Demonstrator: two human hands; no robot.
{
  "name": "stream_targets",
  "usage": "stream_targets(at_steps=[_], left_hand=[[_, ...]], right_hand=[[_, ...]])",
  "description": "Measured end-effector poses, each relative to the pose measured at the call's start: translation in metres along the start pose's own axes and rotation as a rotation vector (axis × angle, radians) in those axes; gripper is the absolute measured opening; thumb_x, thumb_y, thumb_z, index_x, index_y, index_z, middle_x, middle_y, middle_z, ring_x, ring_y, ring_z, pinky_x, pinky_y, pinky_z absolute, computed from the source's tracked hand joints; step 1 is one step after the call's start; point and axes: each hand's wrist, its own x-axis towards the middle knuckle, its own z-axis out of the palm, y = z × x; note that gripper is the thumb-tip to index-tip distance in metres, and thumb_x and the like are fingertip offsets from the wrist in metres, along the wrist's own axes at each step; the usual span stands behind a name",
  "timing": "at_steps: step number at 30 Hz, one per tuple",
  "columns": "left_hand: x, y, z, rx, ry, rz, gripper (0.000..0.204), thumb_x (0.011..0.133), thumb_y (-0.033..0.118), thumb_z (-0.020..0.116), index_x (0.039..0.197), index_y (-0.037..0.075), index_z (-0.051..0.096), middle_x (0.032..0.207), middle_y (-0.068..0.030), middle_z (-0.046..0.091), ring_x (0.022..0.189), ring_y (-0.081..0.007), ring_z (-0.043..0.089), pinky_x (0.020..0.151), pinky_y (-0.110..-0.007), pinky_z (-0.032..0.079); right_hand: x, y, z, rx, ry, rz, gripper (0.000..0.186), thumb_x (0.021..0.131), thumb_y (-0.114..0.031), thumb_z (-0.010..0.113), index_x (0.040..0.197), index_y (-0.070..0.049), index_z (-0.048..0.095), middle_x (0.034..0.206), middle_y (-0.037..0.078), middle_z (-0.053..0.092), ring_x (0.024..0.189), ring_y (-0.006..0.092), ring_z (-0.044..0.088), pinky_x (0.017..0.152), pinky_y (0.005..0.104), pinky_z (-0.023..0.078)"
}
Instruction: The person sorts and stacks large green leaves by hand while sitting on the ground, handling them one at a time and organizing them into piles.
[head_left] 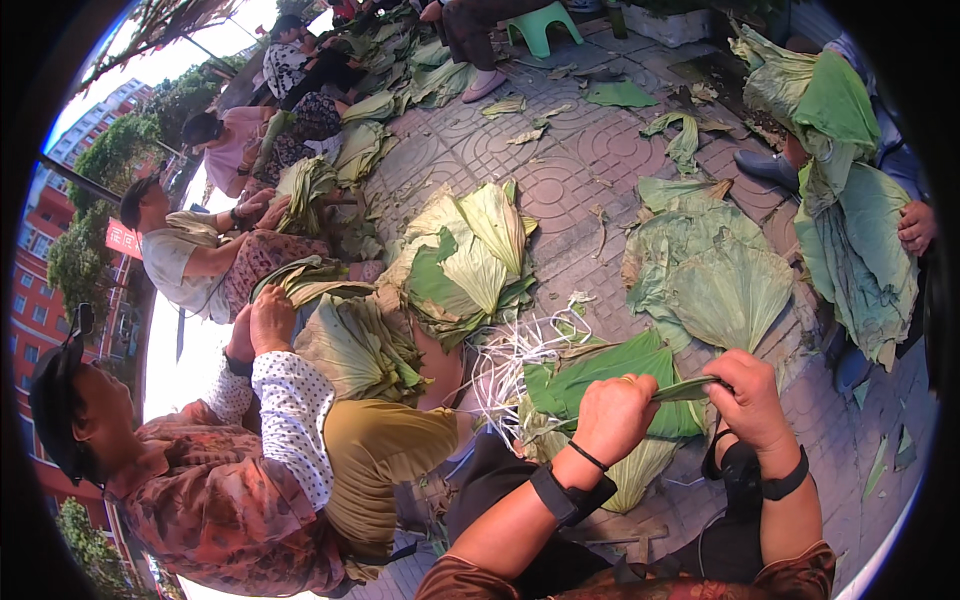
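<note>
A green folded lotus leaf (684,390) is stretched between my two hands, its edge narrow toward me. My left hand (614,412) is closed round one end, knuckles up. At the other end my right hand (748,388) pinches the leaf between thumb and fingers. Just beyond and below them, over my lap, a broad green leaf (590,375) lies spread over paler, yellowish leaves (640,474). A tangle of white string (515,362) lies left of this pile, near the neighbour's knee.
Beyond my hands a stack of dry leaves (728,290) rests on the patterned paving (575,215); another pile (470,250) lies farther left. A co-worker (230,480) sits close on my left, handling leaves. Several people sit beyond. At right a person holds hanging leaves (850,240). A green stool (545,28) stands far back.
</note>
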Motion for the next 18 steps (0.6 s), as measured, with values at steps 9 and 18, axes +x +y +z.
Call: stream_targets(at_steps=[9,18], left_hand=[[0.003,-0.001,0.004,0.055,-0.025,-0.095,0.010,0.061,0.015,0.055,0.064,0.006,0.049,0.058,-0.0109,0.050,0.054,-0.0283,0.050,0.047,-0.036,0.039],[0.006,0.015,0.004,0.058,-0.056,-0.087,0.009,0.062,0.015,0.055,0.064,0.008,0.050,0.060,-0.0101,0.052,0.055,-0.0278,0.051,0.048,-0.035,0.039]], right_hand=[[0.001,0.032,-0.027,-0.052,0.224,0.079,0.009,0.059,-0.002,0.052,0.068,-0.003,0.051,0.060,0.009,0.046,0.052,0.0211,0.047,0.047,0.0262,0.036],[-0.009,0.066,-0.046,-0.299,0.310,0.151,0.008,0.060,-0.011,0.053,0.066,-0.007,0.051,0.061,0.008,0.048,0.057,0.0244,0.049,0.050,0.0314,0.038]])
